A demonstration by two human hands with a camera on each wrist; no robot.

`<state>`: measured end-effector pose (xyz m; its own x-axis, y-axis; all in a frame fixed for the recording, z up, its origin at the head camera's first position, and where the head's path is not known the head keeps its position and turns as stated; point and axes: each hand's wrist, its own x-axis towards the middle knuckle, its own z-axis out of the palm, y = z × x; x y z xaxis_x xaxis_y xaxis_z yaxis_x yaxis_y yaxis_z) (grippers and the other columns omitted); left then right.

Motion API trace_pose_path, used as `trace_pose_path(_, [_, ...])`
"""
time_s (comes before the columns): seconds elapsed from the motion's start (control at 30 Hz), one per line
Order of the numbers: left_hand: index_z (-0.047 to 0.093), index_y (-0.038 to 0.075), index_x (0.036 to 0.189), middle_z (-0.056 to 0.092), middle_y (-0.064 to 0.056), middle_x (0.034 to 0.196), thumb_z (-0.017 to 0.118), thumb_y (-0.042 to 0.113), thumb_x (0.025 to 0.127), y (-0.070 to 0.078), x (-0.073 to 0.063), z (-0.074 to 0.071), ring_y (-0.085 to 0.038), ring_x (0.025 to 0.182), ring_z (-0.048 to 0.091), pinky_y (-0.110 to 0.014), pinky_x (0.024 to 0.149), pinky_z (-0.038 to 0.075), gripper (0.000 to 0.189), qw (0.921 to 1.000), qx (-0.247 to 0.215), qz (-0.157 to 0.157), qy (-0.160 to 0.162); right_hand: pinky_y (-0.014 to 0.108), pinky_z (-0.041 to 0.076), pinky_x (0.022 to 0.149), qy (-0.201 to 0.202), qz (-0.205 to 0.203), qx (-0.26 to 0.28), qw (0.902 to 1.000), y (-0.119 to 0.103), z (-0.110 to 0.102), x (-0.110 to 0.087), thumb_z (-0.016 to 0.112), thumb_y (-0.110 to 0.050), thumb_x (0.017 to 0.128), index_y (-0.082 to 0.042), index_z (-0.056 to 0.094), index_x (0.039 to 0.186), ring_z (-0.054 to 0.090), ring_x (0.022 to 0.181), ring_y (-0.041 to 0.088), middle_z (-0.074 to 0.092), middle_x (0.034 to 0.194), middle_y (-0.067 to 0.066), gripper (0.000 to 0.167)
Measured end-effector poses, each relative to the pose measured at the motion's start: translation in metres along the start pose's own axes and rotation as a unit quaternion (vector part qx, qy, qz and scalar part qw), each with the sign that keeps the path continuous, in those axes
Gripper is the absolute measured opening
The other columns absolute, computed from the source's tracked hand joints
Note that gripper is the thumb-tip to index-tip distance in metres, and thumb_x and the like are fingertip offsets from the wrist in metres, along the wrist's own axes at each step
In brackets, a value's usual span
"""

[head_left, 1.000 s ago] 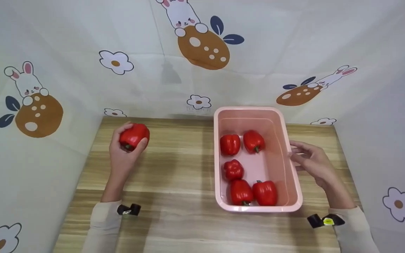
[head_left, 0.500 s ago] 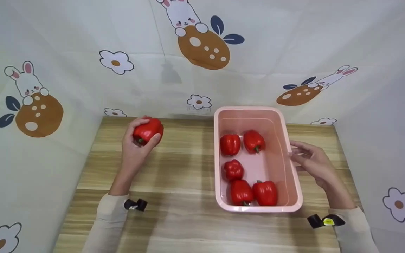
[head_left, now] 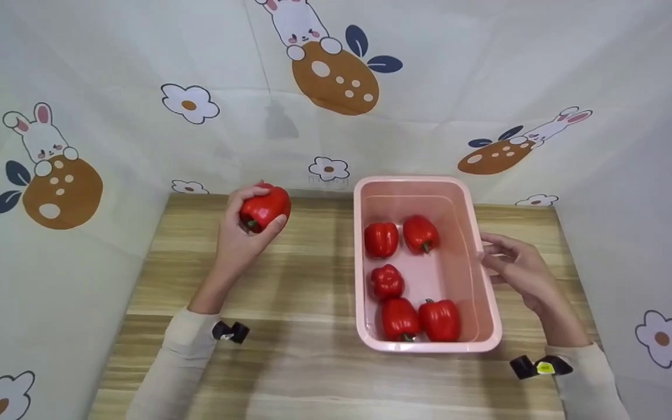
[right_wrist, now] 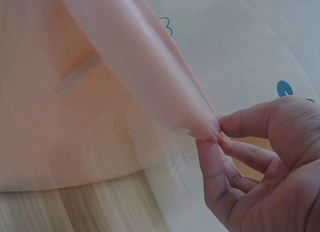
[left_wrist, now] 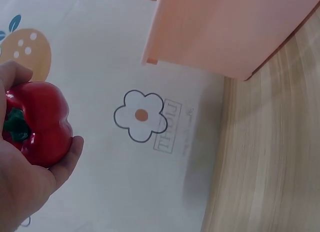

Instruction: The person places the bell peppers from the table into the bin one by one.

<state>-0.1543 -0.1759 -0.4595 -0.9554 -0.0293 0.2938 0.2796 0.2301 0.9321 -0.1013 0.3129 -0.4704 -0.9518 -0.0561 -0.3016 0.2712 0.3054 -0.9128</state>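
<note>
My left hand [head_left: 239,238] grips a red bell pepper [head_left: 268,206], its thumb on one side and fingers on the other, over the far left part of the table. In the left wrist view the pepper's green stem [left_wrist: 17,126] faces the palm. To the right stands a pink plastic tub [head_left: 427,347] with several red bell peppers inside, one of them small [head_left: 387,282]. My right hand [head_left: 520,265] pinches the rim of the tub's right side between thumb and fingers, as the right wrist view shows at the tub's edge [right_wrist: 200,112].
A wood-grain table [head_left: 307,291] lies under everything. A pale cloth [head_left: 225,140] printed with rabbits and flowers hangs along the back and both sides. Black straps with small devices [head_left: 231,332] sit on both wrists.
My left hand has carried the bell pepper to the right and slightly toward the back, nearer the tub. My right hand and the tub have stayed in place.
</note>
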Motion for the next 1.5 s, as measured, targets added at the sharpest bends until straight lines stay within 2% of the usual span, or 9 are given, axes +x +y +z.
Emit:
trace_pose_path(0.17, [0.063, 0.012, 0.131, 0.056, -0.003, 0.152, 0.085, 0.013, 0.086, 0.010, 0.006, 0.010, -0.025, 0.136, 0.053, -0.056, 0.103, 0.057, 0.050, 0.9996, 0.006, 0.015, -0.024, 0.036, 0.067, 0.078, 0.002, 0.001, 0.005, 1.0000, 0.000, 0.001, -0.002, 0.066, -0.013, 0.104, 0.003, 0.048, 0.155, 0.074, 0.092, 0.006, 0.070, 0.110, 0.001, 0.056])
trace_pose_path(0.57, [0.064, 0.012, 0.131, 0.058, -0.005, 0.150, 0.083, 0.014, 0.088, 0.037, 0.017, 0.031, -0.026, 0.136, 0.055, -0.050, 0.100, 0.060, 0.048, 0.9946, -0.025, 0.030, -0.096, 0.036, 0.067, 0.078, 0.007, 0.002, 0.000, 1.0000, -0.002, -0.001, -0.002, 0.066, -0.015, 0.104, 0.003, 0.050, 0.153, 0.074, 0.092, 0.006, 0.070, 0.109, 0.001, 0.055])
trace_pose_path(0.73, [0.063, 0.012, 0.132, 0.057, -0.004, 0.150, 0.084, 0.015, 0.087, 0.049, 0.022, 0.039, -0.026, 0.134, 0.055, -0.048, 0.098, 0.061, 0.049, 0.9922, -0.036, 0.032, -0.115, 0.036, 0.067, 0.077, 0.012, 0.000, 0.000, 0.9999, -0.002, -0.001, -0.002, 0.067, -0.014, 0.103, 0.004, 0.051, 0.152, 0.074, 0.091, 0.006, 0.070, 0.108, 0.001, 0.055])
trace_pose_path(0.93, [0.063, 0.012, 0.130, 0.057, -0.008, 0.149, 0.084, 0.016, 0.087, 0.057, 0.027, 0.048, -0.026, 0.134, 0.056, -0.049, 0.101, 0.060, 0.048, 0.9880, -0.029, 0.046, -0.145, 0.038, 0.067, 0.078, 0.015, 0.003, -0.007, 0.9999, -0.002, 0.000, -0.001, 0.068, -0.014, 0.102, 0.003, 0.052, 0.152, 0.073, 0.092, 0.006, 0.068, 0.109, 0.003, 0.055])
trace_pose_path(1.1, [0.062, 0.013, 0.131, 0.057, -0.004, 0.147, 0.083, 0.018, 0.089, 0.061, 0.029, 0.055, -0.024, 0.134, 0.055, -0.047, 0.102, 0.060, 0.047, 0.9841, -0.013, 0.057, -0.168, 0.039, 0.067, 0.079, 0.011, 0.003, -0.008, 0.9999, -0.004, -0.001, 0.000, 0.067, -0.013, 0.103, 0.003, 0.051, 0.152, 0.073, 0.091, 0.007, 0.068, 0.110, 0.005, 0.055])
trace_pose_path(1.33, [0.062, 0.014, 0.131, 0.060, -0.003, 0.141, 0.083, 0.022, 0.089, 0.071, 0.037, 0.067, -0.023, 0.129, 0.057, -0.044, 0.100, 0.060, 0.048, 0.9761, 0.001, 0.065, -0.207, 0.037, 0.067, 0.078, 0.002, 0.005, 0.002, 1.0000, -0.002, 0.000, -0.002, 0.068, -0.015, 0.103, 0.003, 0.049, 0.154, 0.075, 0.092, 0.005, 0.070, 0.109, 0.003, 0.057])
trace_pose_path(1.5, [0.064, 0.018, 0.131, 0.059, -0.001, 0.141, 0.084, 0.026, 0.088, 0.080, 0.043, 0.079, -0.020, 0.128, 0.057, -0.041, 0.099, 0.061, 0.048, 0.9625, 0.016, 0.086, -0.257, 0.037, 0.067, 0.077, 0.002, 0.001, 0.002, 1.0000, -0.002, -0.002, -0.001, 0.068, -0.015, 0.103, 0.004, 0.049, 0.154, 0.075, 0.091, 0.005, 0.071, 0.109, 0.001, 0.057])
